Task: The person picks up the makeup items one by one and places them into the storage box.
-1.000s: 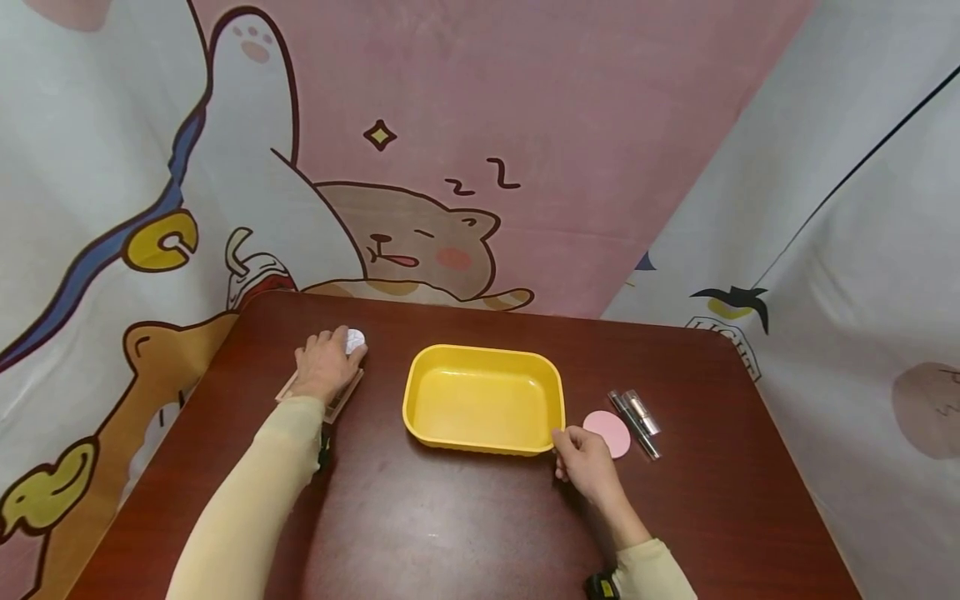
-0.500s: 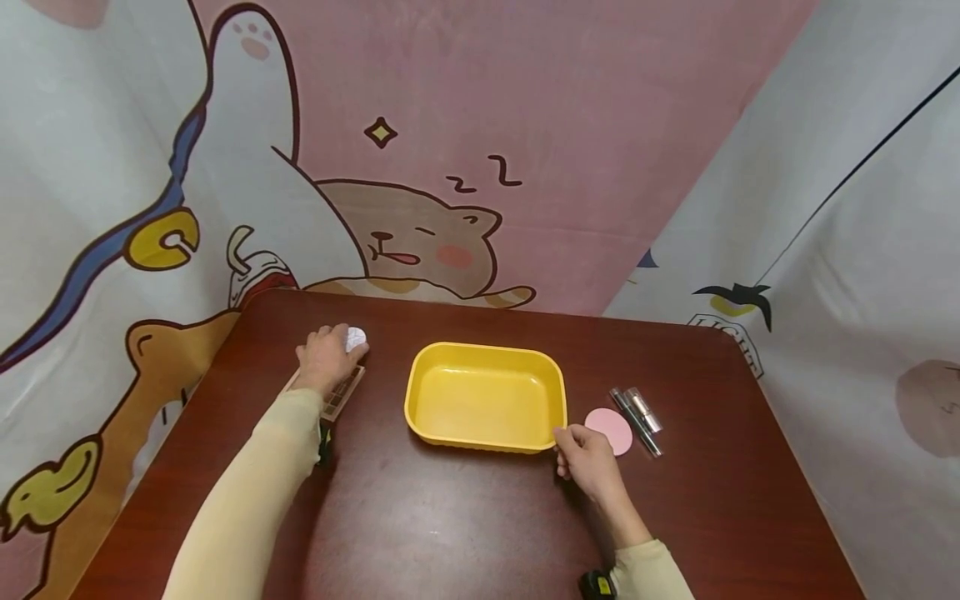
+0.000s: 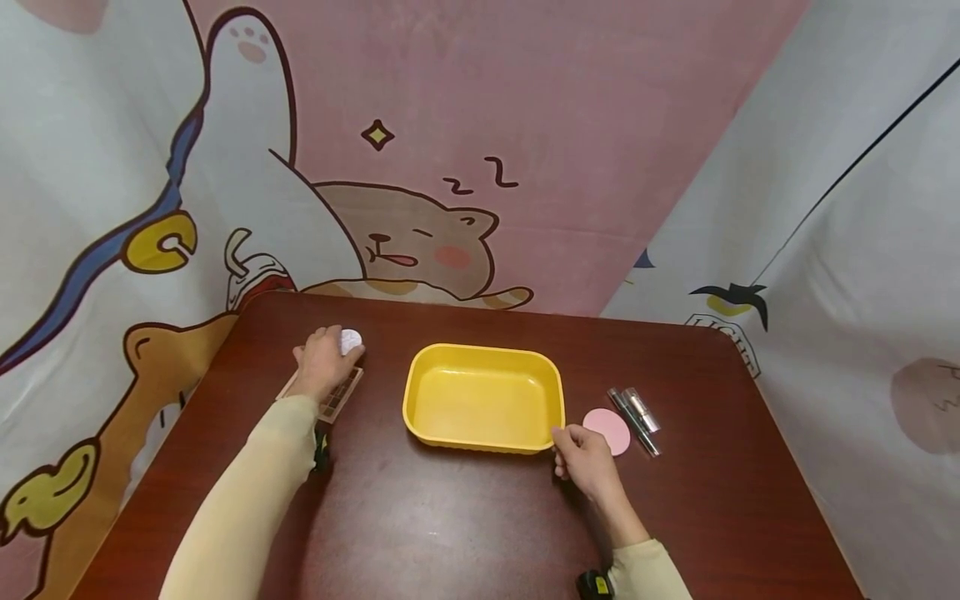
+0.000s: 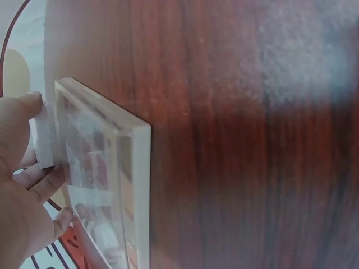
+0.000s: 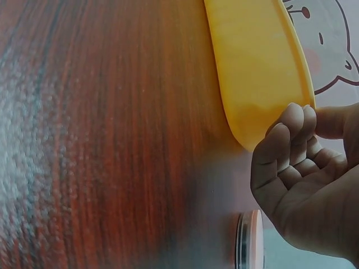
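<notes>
The left hand [image 3: 320, 367] pinches a white disc [image 3: 351, 340] near a tan rectangular clear-lidded palette [image 3: 345, 395], ten o'clock from a yellow rectangular plastic tray [image 3: 483, 406]. Nothing shows inside yet; the right hand [image 3: 590, 464] pinches its four-o'clock rim. A pink round case [image 3: 608, 432] and two slim silvery tubes [image 3: 643, 412] lie untouched towards three.

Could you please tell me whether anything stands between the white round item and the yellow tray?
Nothing visible does, apart from the raised side of the yellow tray; the palette lies nearer the person, off the direct line from the white round item in the left hand.
</notes>
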`<state>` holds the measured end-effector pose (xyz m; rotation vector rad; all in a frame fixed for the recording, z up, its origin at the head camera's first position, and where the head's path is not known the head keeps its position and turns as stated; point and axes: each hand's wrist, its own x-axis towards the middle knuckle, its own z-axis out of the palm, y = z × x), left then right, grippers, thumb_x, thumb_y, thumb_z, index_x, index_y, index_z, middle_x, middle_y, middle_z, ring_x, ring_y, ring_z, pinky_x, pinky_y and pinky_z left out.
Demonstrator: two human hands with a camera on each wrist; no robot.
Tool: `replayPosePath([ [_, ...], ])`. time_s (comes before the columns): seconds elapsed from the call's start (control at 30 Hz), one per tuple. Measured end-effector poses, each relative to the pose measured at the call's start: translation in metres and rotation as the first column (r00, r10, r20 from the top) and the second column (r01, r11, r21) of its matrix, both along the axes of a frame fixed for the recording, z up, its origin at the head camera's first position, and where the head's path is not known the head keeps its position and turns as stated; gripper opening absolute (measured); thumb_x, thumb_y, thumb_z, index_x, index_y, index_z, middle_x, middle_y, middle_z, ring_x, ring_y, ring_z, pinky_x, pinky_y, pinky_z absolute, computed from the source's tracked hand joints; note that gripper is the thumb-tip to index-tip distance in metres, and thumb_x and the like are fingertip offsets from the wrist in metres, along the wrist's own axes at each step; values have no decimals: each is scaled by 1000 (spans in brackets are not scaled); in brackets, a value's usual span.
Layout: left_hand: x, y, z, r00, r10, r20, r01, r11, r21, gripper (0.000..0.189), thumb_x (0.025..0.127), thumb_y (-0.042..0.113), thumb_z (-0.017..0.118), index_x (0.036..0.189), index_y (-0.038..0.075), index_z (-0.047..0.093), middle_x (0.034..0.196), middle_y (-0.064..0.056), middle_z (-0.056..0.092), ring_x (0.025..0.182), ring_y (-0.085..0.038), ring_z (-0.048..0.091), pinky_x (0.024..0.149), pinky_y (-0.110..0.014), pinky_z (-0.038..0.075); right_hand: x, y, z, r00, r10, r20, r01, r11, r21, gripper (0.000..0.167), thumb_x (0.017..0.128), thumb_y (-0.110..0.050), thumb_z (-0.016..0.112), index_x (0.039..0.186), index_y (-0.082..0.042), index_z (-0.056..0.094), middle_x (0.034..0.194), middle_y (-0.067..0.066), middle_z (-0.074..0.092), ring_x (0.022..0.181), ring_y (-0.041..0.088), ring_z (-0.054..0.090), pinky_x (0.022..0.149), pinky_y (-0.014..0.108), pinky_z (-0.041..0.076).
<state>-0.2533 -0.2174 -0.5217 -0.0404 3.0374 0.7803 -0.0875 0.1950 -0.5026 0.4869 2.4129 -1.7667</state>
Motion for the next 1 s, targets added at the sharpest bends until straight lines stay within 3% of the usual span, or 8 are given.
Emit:
replayPosePath([
  [0.53,9,12,7,996,7,-94,-3,999,43,61,100,33,66,143,-7,49,133,-29,56,123,-46,52,97,-64,36,-1,0,-1,1000,-9,-10,9,1000,-22,33,104,-11,58,80,11,58,59,1,50,50,13,51,48,23,46],
  [1.0,27,23,17,979,-42,-197,47,999,21,59,97,34,72,138,-5,56,127,-27,60,117,-42,57,95,-60,40,1,-2,0,1000,-23,2,23,1000,-18,34,105,-13,59,79,8,59,59,1,50,50,14,51,49,23,46],
])
